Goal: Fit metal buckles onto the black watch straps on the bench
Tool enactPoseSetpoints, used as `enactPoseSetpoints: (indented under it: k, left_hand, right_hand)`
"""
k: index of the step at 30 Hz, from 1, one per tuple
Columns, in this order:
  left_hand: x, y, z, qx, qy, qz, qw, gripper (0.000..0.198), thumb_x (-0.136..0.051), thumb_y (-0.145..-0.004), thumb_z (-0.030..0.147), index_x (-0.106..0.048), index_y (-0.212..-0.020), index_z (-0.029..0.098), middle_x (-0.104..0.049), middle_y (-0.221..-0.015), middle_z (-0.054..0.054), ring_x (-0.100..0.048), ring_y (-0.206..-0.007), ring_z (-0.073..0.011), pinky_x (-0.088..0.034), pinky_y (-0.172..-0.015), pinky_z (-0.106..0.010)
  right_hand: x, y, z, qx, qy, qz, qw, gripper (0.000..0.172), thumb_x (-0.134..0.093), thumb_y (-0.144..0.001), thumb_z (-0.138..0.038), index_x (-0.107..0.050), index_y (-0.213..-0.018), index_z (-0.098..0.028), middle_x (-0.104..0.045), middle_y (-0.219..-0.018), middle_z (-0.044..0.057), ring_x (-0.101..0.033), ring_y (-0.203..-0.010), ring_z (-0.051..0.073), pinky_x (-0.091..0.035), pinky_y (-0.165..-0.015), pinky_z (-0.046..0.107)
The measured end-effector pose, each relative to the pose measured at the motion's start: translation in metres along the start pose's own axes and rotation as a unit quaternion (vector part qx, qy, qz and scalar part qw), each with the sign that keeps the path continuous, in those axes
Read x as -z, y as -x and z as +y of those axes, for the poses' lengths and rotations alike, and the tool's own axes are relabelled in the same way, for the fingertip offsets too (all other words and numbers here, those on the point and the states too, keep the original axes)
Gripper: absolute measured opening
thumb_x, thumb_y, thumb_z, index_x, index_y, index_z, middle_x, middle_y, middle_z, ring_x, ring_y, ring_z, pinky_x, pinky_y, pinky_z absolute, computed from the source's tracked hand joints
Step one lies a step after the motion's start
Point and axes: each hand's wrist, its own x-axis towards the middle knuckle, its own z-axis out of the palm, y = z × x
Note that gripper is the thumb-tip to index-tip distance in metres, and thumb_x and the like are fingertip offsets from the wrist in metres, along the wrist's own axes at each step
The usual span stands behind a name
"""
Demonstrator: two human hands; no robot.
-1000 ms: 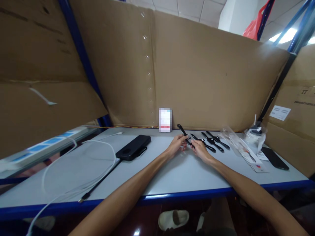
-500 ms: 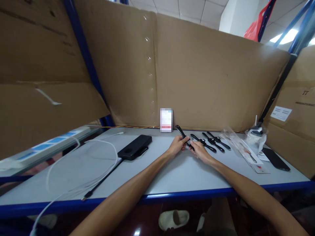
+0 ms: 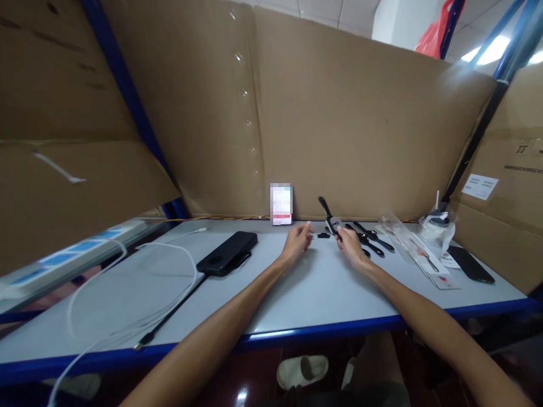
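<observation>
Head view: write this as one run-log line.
right hand: holds spokeshave | left hand: apart, contents unclear | small black part: on table

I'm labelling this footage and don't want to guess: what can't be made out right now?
In the head view:
- Propped screen: content pixelated.
- Black tool: lower end partly covered by the right hand.
- Left hand: too small and blurred to tell whether its fingertips hold anything.
- Red plastic: cut off by the top edge.

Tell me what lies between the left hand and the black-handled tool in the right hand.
In the head view, a small dark piece lies on the table between the left hand and the tool.
</observation>
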Motion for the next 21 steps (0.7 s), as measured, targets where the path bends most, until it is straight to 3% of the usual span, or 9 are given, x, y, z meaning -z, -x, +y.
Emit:
enactPoseSetpoints:
  k: [2,4,7,10,13,17,21]
  left_hand:
    - [0.011,-0.006,-0.005,-0.009,-0.096,0.043,0.994,0.031,-0.050,-0.091,0.048,-0.056,-0.080,0.020,-0.050,-0.057,0.003,-0.045,-0.047,-0.0121,-0.038,-0.049,-0.024]
    - [0.021,-0.011,-0.012,-0.058,-0.253,0.055,0.964,0.019,-0.052,-0.090,0.035,-0.060,-0.083,0.019,-0.060,-0.068,-0.001,-0.056,-0.062,-0.0154,-0.044,-0.061,-0.027]
    - [0.029,-0.013,-0.020,-0.132,-0.398,0.004,0.908,0.024,-0.048,-0.091,0.025,-0.067,-0.104,0.020,-0.071,-0.098,-0.009,-0.064,-0.089,-0.0217,-0.049,-0.082,-0.036]
    - [0.028,-0.012,-0.026,-0.212,-0.444,-0.084,0.867,0.040,-0.041,-0.097,0.027,-0.062,-0.129,0.019,-0.064,-0.135,-0.013,-0.057,-0.124,-0.0263,-0.044,-0.104,-0.044]
    - [0.022,-0.010,-0.032,-0.224,-0.487,-0.157,0.830,0.053,-0.034,-0.102,0.040,-0.046,-0.150,0.023,-0.043,-0.159,-0.009,-0.035,-0.149,-0.0289,-0.030,-0.118,-0.052]
    - [0.016,-0.009,-0.037,-0.185,-0.522,-0.208,0.806,0.060,-0.027,-0.103,0.049,-0.034,-0.158,0.025,-0.033,-0.165,-0.006,-0.018,-0.156,-0.0296,-0.014,-0.124,-0.058]
    - [0.018,-0.009,-0.036,-0.182,-0.510,-0.210,0.814,0.055,-0.030,-0.103,0.043,-0.043,-0.153,0.024,-0.042,-0.160,-0.008,-0.027,-0.153,-0.0312,-0.019,-0.121,-0.058]
  right_hand:
    - [0.012,-0.007,-0.006,-0.017,-0.041,0.034,0.998,0.046,-0.054,-0.091,-0.059,-0.050,-0.067,-0.020,-0.038,-0.048,-0.006,-0.032,-0.041,0.009,-0.022,-0.041,0.023]
    - [0.024,-0.013,-0.012,-0.035,-0.069,0.068,0.995,0.043,-0.056,-0.092,-0.055,-0.048,-0.067,-0.020,-0.036,-0.048,-0.007,-0.029,-0.040,0.008,-0.019,-0.040,0.022]
    - [0.033,-0.019,-0.017,-0.066,-0.091,0.097,0.989,0.040,-0.055,-0.093,-0.050,-0.046,-0.067,-0.021,-0.033,-0.045,-0.008,-0.026,-0.037,0.007,-0.017,-0.039,0.020]
    - [0.033,-0.020,-0.018,-0.077,-0.097,0.106,0.987,0.038,-0.053,-0.095,-0.045,-0.047,-0.067,-0.020,-0.033,-0.044,-0.008,-0.026,-0.037,0.007,-0.017,-0.038,0.020]
    - [0.027,-0.018,-0.017,-0.076,-0.090,0.093,0.989,0.037,-0.053,-0.095,-0.043,-0.048,-0.067,-0.020,-0.034,-0.044,-0.008,-0.028,-0.037,0.007,-0.017,-0.038,0.020]
    - [0.018,-0.015,-0.016,-0.062,-0.068,0.069,0.993,0.038,-0.054,-0.094,-0.044,-0.049,-0.066,-0.019,-0.035,-0.044,-0.007,-0.028,-0.037,0.007,-0.017,-0.039,0.020]
    - [0.013,-0.012,-0.011,-0.041,-0.039,0.054,0.997,0.040,-0.053,-0.093,-0.047,-0.050,-0.064,-0.019,-0.035,-0.044,-0.007,-0.029,-0.038,0.007,-0.020,-0.041,0.022]
